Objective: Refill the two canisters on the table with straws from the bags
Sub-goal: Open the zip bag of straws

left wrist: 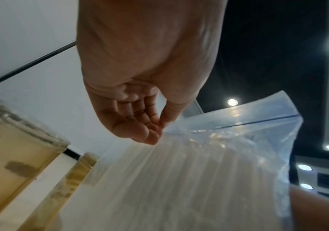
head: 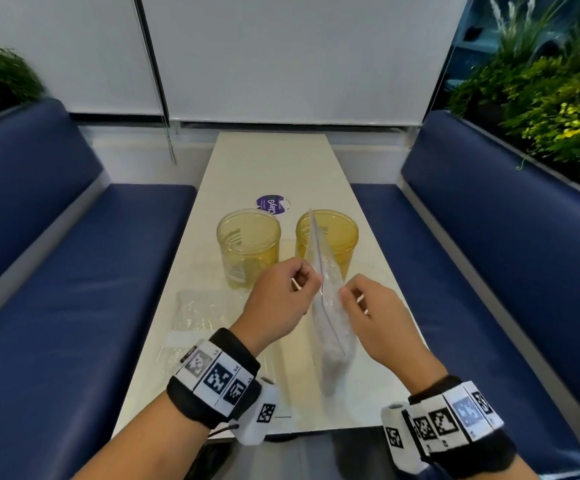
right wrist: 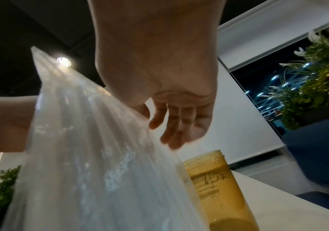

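Risk first: bag [head: 330, 306] of white straws [left wrist: 179, 179] stands on edge on the table [head: 267, 161], held up only by two pinches at its top strip. Left hand [head: 281, 299] pinches one side of the strip between thumb and curled fingers; right hand [head: 371, 317] pinches the other side. If the pull is uneven, one side could slip free and the bag flop over. If the seal gives suddenly, straws could spill across the table rather than into a jar. The bag leans close against the right canister [head: 326, 237], so a jerk could knock that canister. Whether the strip is open yet — cannot tell.

Left canister [head: 248, 247] stands just beside the right one, both yellowish, open-topped and, as far as the head view shows, with no straws in them. Second bag [head: 201, 313] lies flat on the table near the left wrist, untouched.

Writing: purple round sticker [head: 273, 203] behind the canisters reads "ClayG". Right canister carries handwriting, roughly "4 each" — not sure. Left canister has a printed label, too small to read.
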Motion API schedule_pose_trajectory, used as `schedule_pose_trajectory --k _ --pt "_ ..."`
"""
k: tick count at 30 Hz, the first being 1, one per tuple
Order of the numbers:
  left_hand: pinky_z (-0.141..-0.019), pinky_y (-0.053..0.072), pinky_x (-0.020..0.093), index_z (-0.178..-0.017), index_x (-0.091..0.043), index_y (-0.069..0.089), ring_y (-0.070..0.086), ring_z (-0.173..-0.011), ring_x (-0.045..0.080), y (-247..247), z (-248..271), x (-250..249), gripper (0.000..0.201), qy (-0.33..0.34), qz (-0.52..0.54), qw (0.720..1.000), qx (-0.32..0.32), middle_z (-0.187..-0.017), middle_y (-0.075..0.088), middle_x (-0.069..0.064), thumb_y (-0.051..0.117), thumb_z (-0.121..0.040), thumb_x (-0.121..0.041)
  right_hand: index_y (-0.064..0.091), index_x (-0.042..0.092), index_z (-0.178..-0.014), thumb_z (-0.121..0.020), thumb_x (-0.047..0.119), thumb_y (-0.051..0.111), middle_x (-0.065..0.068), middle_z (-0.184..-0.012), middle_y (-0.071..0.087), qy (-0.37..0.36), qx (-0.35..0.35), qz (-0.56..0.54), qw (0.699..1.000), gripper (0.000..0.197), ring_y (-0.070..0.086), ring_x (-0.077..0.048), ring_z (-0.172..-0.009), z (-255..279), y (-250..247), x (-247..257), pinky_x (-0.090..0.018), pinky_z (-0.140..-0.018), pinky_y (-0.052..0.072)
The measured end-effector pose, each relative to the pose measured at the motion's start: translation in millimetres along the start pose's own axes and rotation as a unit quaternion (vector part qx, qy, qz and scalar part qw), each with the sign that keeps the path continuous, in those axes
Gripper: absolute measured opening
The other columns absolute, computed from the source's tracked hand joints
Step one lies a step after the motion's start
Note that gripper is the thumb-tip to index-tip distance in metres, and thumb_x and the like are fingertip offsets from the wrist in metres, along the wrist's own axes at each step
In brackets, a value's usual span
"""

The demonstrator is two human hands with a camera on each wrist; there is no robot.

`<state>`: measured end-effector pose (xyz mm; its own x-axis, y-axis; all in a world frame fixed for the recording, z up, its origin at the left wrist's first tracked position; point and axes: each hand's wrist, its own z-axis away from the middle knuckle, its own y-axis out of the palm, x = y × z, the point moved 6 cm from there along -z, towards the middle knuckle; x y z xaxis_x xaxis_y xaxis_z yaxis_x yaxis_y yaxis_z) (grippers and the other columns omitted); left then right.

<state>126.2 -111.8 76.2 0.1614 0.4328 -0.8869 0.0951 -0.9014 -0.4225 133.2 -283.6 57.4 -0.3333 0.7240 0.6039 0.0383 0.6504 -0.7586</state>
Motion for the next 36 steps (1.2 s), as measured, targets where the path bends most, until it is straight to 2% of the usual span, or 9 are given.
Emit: schedule_pose_trajectory --k 3,5,8,12,17,20,24,30,36 --pt "-0.057 0.055 0.035 -0.081 -0.022 0.064 0.066 -0.066 0.016 3.0 1.6 -7.5 0.016 0.041 -0.034 0.998 -0.013 -0.071 0.064 -0.009 0.065 -0.094 -0.032 0.058 0.029 -0.082 -0.098 0.050 0.050 0.011 -0.074 0.061 -0.005 -0.082 -0.041 0.996 0.028 0.057 -0.010 -0.065 -8.2 -18.3 7.6 -0.032 -0.058 0.052" --pt "-0.068 0.058 0.038 -0.083 -0.022 0.065 0.066 -0.074 0.011 5.9 2.8 -13.0 0.013 0.075 -0.046 0.996 -0.014 -0.081 0.066 -0.010 0.066 -0.093 -0.032 0.064 0.026 -0.077 -0.094 0.056 0.052 0.008 -0.068 0.062 -0.013 -0.056 -0.085 0.995 0.037 0.054 -0.009 -0.061 -17.0 -21.9 17.1 -0.034 -0.057 0.051" --pt "-0.074 0.057 0.036 -0.086 -0.021 0.067 0.066 -0.081 0.007 7.3 2.8 -19.2 0.010 0.114 -0.050 0.992 -0.014 -0.088 0.067 -0.012 0.067 -0.092 -0.028 0.070 0.023 -0.071 -0.091 0.059 0.057 0.003 -0.063 0.065 0.012 0.006 -0.106 0.994 0.043 0.054 -0.008 -0.056 -26.2 -22.4 28.4 -0.032 -0.058 0.050" --pt "-0.078 0.057 0.030 -0.086 -0.018 0.073 0.068 -0.085 0.009 6.4 4.7 -21.9 0.005 0.131 -0.015 0.991 0.004 -0.088 0.072 -0.011 0.072 -0.089 -0.022 0.073 0.014 -0.070 -0.093 0.045 0.064 -0.002 -0.062 0.070 0.071 0.051 -0.121 0.989 0.039 0.065 -0.011 -0.053 -32.7 -25.6 26.7 -0.024 -0.050 0.050" --pt "-0.082 0.057 0.024 -0.091 -0.019 0.078 0.070 -0.087 0.007 4.1 7.4 -15.7 0.012 0.072 0.054 0.996 -0.025 -0.086 0.076 -0.010 0.067 -0.094 -0.021 0.075 0.011 -0.080 -0.095 0.024 0.058 -0.001 -0.073 0.074 0.114 0.089 -0.134 0.980 0.026 0.073 -0.016 -0.064 -32.0 -20.7 22.9 -0.031 -0.055 0.058" --pt "-0.079 0.059 0.026 -0.093 -0.018 0.078 0.071 -0.080 0.004 0.4 4.5 -8.3 0.010 0.032 0.064 0.996 -0.056 -0.082 0.076 -0.009 0.068 -0.092 -0.019 0.076 0.016 -0.080 -0.096 0.031 0.061 0.002 -0.072 0.074 0.103 0.094 -0.097 0.985 0.026 0.073 -0.013 -0.064 -30.1 -15.5 27.3 -0.031 -0.056 0.062" --pt "-0.070 0.058 0.028 -0.084 -0.022 0.081 0.069 -0.070 0.005 1.0 2.5 -3.3 0.015 -0.009 0.076 0.996 -0.045 -0.073 0.075 -0.009 0.068 -0.093 -0.021 0.078 0.021 -0.071 -0.090 0.039 0.071 0.004 -0.060 0.072 0.099 0.065 -0.083 0.989 0.027 0.071 -0.012 -0.060 -30.4 -16.2 29.2 -0.035 -0.065 0.063" --pt "-0.063 0.063 0.036 -0.085 -0.016 0.081 0.074 -0.071 0.018 2.5 5.4 -0.4 0.009 -0.073 0.122 0.989 -0.038 -0.072 0.076 0.000 0.074 -0.088 -0.020 0.076 0.020 -0.064 -0.085 0.033 0.075 0.002 -0.056 0.071 0.092 0.083 -0.088 0.988 0.026 0.068 -0.012 -0.056 -27.9 -11.3 33.7 -0.040 -0.066 0.062" --pt "-0.067 0.062 0.033 -0.088 -0.008 0.081 0.075 -0.078 0.019 4.1 9.2 4.7 0.019 -0.123 0.219 0.968 0.002 -0.080 0.076 0.012 0.071 -0.091 -0.024 0.079 0.018 -0.071 -0.079 0.029 0.083 -0.005 -0.064 0.074 0.104 0.097 -0.167 0.976 0.014 0.073 -0.027 -0.067 -26.4 -11.4 28.7 -0.044 -0.075 0.063"
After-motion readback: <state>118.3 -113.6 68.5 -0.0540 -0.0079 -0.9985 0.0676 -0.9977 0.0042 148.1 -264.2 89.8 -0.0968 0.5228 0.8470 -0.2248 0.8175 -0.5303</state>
